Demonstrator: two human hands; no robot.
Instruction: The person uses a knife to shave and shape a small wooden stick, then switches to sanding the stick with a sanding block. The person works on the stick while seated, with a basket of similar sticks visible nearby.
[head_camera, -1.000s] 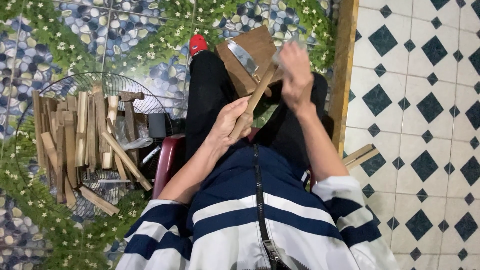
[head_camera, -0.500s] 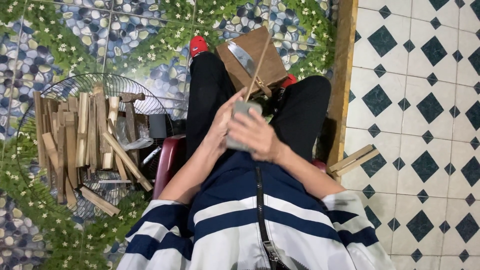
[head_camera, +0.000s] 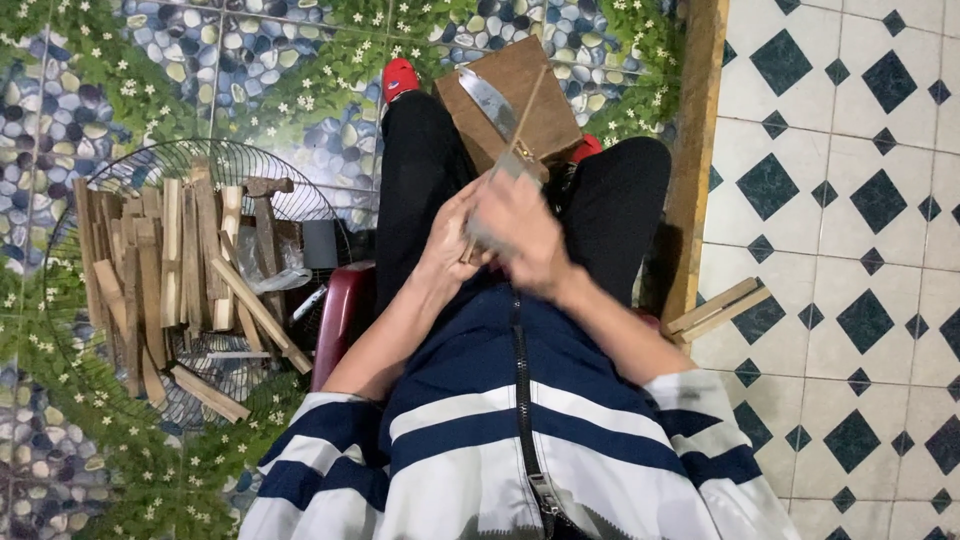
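Wooden strip (head_camera: 520, 115), gripped between both hands' fingers (head_camera: 455, 225)

Navy-and-white striped shirt (head_camera: 480, 440), black trousers (head_camera: 420, 180), red shoe (head_camera: 400, 76).

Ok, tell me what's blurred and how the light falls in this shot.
Head view: right hand smeared by motion blur, left hand sharper; thin wooden stick and stacked wood pieces crisp; light soft and even, faint sheen on white floor tiles.
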